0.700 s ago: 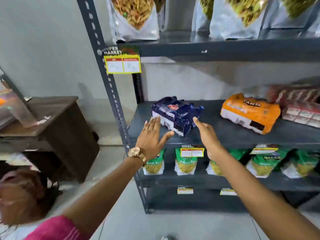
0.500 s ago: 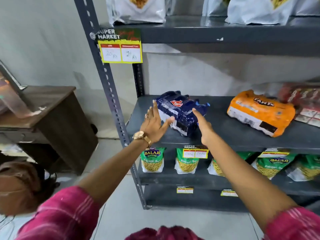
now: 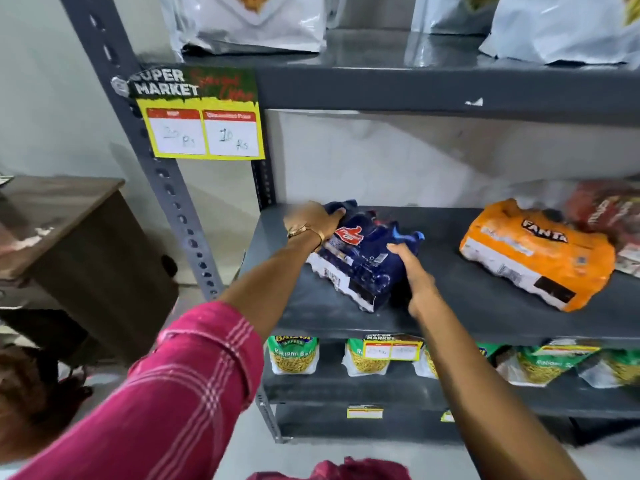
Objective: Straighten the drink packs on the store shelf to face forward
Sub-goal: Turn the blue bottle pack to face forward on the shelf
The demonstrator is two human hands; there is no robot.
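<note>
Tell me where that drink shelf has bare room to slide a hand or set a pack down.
Free: the middle shelf between the blue drink pack and the orange Fanta pack, and the front strip ahead of both. Crowded: the far right, where red packs press against the Fanta pack.

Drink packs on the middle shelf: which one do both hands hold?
The dark blue pack at the shelf's left end; the orange Fanta pack lies untouched.

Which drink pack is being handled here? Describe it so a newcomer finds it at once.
On the grey metal rack, look at the middle shelf, left end. The dark blue pack lies askew there, held between the left hand and right hand. Its neighbour to the right, the Fanta pack, is orange and untouched.
</note>
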